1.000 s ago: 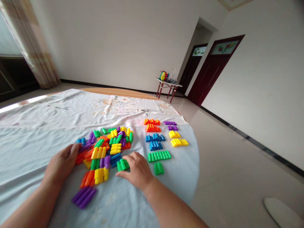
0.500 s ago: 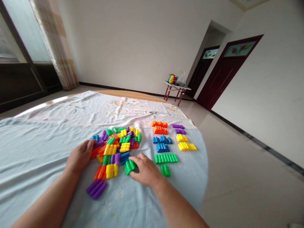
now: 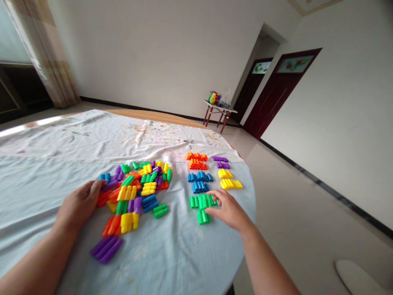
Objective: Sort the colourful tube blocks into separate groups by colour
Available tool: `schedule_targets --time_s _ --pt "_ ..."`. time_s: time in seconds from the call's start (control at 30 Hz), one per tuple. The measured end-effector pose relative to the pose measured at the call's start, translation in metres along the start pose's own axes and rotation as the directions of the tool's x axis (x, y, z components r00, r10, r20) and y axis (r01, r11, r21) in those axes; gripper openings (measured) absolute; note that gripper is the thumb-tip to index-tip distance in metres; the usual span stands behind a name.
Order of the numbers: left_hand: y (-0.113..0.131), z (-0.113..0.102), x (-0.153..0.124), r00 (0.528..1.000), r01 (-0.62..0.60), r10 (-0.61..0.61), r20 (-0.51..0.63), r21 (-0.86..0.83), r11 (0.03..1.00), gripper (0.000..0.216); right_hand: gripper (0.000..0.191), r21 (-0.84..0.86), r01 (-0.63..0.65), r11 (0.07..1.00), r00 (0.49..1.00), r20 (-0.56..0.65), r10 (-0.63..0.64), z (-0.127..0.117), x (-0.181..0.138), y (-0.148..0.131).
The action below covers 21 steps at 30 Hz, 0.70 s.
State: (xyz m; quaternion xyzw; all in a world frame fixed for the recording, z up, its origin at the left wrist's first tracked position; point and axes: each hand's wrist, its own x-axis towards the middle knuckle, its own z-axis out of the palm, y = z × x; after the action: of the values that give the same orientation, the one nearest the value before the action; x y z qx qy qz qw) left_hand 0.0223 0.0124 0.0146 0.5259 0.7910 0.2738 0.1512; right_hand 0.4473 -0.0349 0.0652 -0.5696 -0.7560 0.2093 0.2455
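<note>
My left hand (image 3: pixel 80 201) rests at the left edge of a mixed pile of plastic tube-shaped building blocks, its fingers curled beside orange blocks (image 3: pixel 106 196) and a purple one. What those fingertips hold, if anything, is hidden. Over to the right, my right hand (image 3: pixel 229 208) has thumb and fingers around a green block (image 3: pixel 203 201), which lies over the row of green blocks (image 3: pixel 193 202). Just below it sits a shorter green group (image 3: pixel 203 217). Between pile and rows lies a separate green block (image 3: pixel 161 211).
Sorted rows of orange (image 3: pixel 197 164), blue (image 3: pixel 201 187), purple (image 3: pixel 220 159) and yellow blocks (image 3: pixel 231 184) lie near the right edge of the round table. A purple block (image 3: pixel 106 249) lies in front. Behind stands a small table (image 3: pixel 219 109) with bags.
My right hand has carried the green block rightward from beside the pile to the green row. My left hand stays at the pile. The whole view has shifted to the right.
</note>
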Motion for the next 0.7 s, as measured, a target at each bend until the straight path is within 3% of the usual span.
schedule_targets --time_s 0.13,0.27,0.5,0.7 --pt "0.000 0.001 0.001 1.000 0.004 -0.003 -0.013 0.011 1.000 0.047 0.043 0.019 -0.090 0.996 0.996 -0.016 0.091 -0.007 -0.018 0.039" --pt "0.000 0.001 0.001 1.000 0.001 -0.001 -0.012 0.023 1.000 0.047 0.043 0.069 -0.116 0.991 0.993 0.025 0.114 0.001 -0.029 0.056" --pt "-0.001 0.000 0.002 1.000 0.013 -0.013 -0.006 0.043 0.999 0.048 0.045 0.090 -0.145 0.985 0.986 0.093 0.137 0.010 -0.029 0.052" --pt "0.002 -0.001 -0.002 1.000 0.007 -0.007 0.014 0.011 1.000 0.048 0.047 0.069 -0.135 0.988 0.987 0.097 0.128 -0.002 -0.028 0.047"
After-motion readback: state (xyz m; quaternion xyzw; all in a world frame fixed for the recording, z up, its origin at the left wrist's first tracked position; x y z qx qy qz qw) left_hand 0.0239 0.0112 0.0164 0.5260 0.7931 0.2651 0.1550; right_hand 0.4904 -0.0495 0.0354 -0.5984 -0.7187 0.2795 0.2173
